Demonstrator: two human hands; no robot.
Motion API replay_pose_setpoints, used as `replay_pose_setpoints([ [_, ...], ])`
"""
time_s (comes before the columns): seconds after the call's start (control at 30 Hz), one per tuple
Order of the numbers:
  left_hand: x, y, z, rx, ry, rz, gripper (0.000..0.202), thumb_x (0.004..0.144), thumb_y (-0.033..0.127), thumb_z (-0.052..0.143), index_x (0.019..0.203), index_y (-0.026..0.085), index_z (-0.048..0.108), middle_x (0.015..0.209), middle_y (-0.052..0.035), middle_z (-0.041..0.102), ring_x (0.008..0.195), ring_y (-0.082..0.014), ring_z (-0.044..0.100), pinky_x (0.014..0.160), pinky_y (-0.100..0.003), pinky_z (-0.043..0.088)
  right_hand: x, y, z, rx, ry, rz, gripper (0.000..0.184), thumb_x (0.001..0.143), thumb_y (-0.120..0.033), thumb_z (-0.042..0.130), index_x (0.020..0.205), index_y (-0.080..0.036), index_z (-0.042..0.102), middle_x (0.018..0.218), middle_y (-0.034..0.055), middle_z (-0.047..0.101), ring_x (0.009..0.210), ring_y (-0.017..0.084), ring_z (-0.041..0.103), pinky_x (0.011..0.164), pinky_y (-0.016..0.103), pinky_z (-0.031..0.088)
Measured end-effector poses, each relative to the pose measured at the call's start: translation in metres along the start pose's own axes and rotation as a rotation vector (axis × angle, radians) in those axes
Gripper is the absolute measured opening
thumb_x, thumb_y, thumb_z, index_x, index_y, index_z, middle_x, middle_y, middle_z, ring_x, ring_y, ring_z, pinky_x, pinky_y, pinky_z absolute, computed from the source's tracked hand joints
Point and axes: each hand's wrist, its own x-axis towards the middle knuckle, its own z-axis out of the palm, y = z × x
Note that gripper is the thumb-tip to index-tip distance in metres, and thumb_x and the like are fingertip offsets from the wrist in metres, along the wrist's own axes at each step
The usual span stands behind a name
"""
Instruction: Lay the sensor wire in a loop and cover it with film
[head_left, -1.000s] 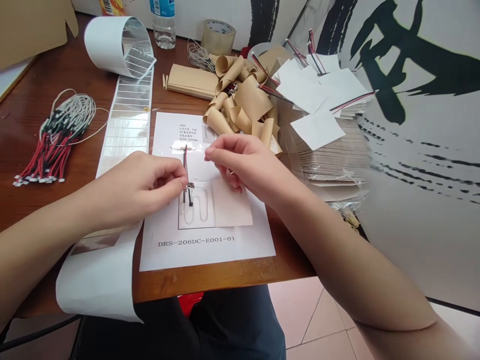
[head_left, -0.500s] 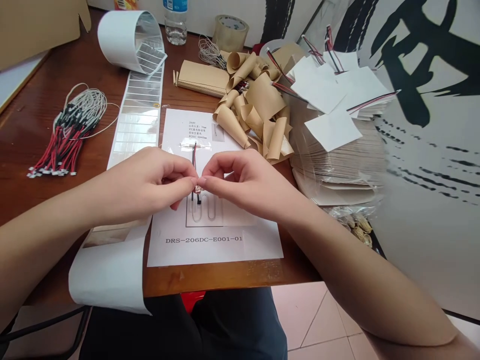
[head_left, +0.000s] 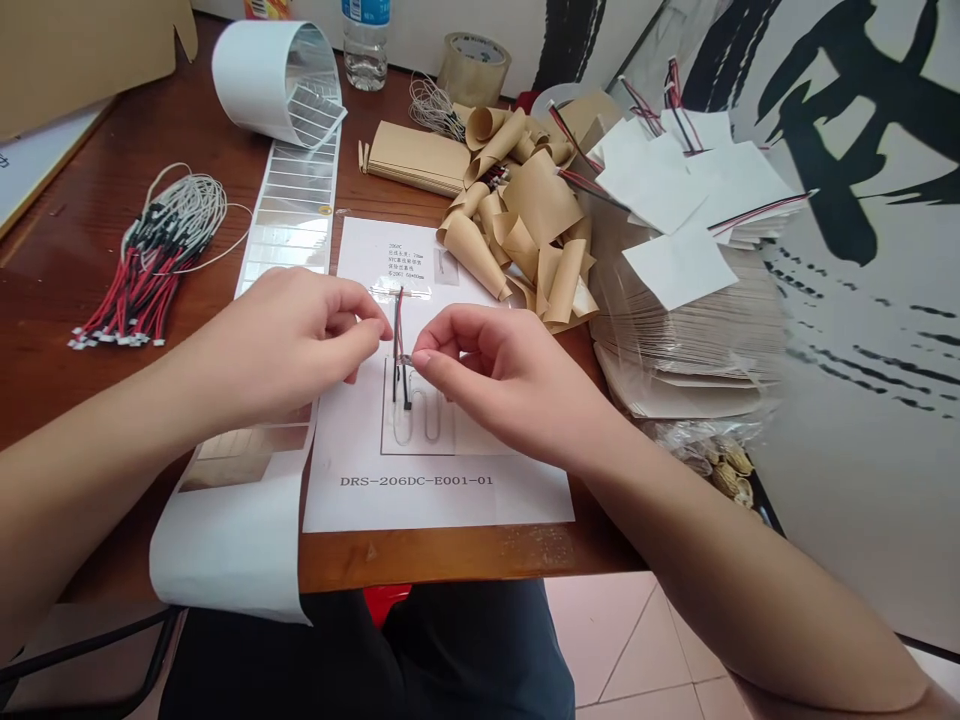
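Observation:
Over the printed sheet, my right hand pinches a small shiny piece that lies at thin black and red wires. These wires run down from clear tape onto a drawn square with looped lines. Just left of the wires is my left hand, its thumb and index finger drawn close together. Whatever that hand holds, if anything, is too small to make out. A long strip of silver stickers on white backing passes under my left wrist.
At left lies a bundle of red, black and white wires. Curled brown paper pieces and a tape roll are at the back. Bagged stacked sheets stand at right, white cards on top. A water bottle stands behind.
My left hand has drawn away up and left from my right fingertips; the two hands were touching over the wires. My right hand stays by the wires. The whole view has shifted slightly.

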Motion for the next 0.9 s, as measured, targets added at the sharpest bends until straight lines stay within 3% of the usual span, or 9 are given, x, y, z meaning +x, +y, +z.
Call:
replay_pose_setpoints([
  [0.17, -0.0023, 0.0006, -0.0014, -0.020, -0.049, 0.119, 0.036, 0.086, 0.055, 0.060, 0.080, 0.023, 0.075, 0.053, 0.0016, 0.058, 0.051, -0.0132, 0.048, 0.052, -0.029, 0.035, -0.0007, -0.0012, 0.0024, 0.046, 0.009, 0.079, 0.012, 0.089, -0.023, 0.072, 0.079, -0.016, 0.068, 0.066, -0.0034, 0.060, 0.059, 0.009, 0.051, 0.054, 0.025, 0.038],
  [0.3, -0.0021, -0.0009, 0.0006, -0.009, -0.029, 0.167, 0.029, 0.083, 0.049, 0.062, 0.076, 0.024, 0.073, 0.053, 0.0019, 0.059, 0.054, -0.0137, 0.054, 0.056, -0.029, 0.039, 0.0018, 0.0001, 0.0010, 0.081, -0.013, 0.105, 0.015, 0.089, -0.028, 0.074, 0.081, -0.016, 0.068, 0.067, -0.0028, 0.060, 0.061, 0.010, 0.053, 0.053, 0.024, 0.038],
  [0.77, -0.0035, 0.0010, 0.0018, -0.072, -0.020, 0.070, 0.025, 0.082, 0.044, 0.056, 0.074, 0.024, 0.069, 0.048, 0.0033, 0.053, 0.050, -0.0132, 0.049, 0.051, -0.029, 0.035, 0.0018, 0.0067, 0.0053, -0.014, 0.088, 0.002, 0.012, 0.090, -0.029, 0.072, 0.091, -0.017, 0.070, 0.071, -0.0036, 0.057, 0.067, 0.011, 0.054, 0.060, 0.025, 0.044],
  [0.9, -0.0036, 0.0014, 0.0009, -0.068, -0.007, 0.064, 0.023, 0.081, 0.043, 0.058, 0.073, 0.024, 0.069, 0.048, 0.0034, 0.052, 0.050, -0.0133, 0.049, 0.052, -0.029, 0.035, 0.0031, 0.0072, 0.0028, 0.006, 0.136, 0.005, 0.021, 0.084, -0.030, 0.079, 0.097, -0.018, 0.067, 0.072, -0.0046, 0.056, 0.066, 0.011, 0.052, 0.058, 0.025, 0.043],
])
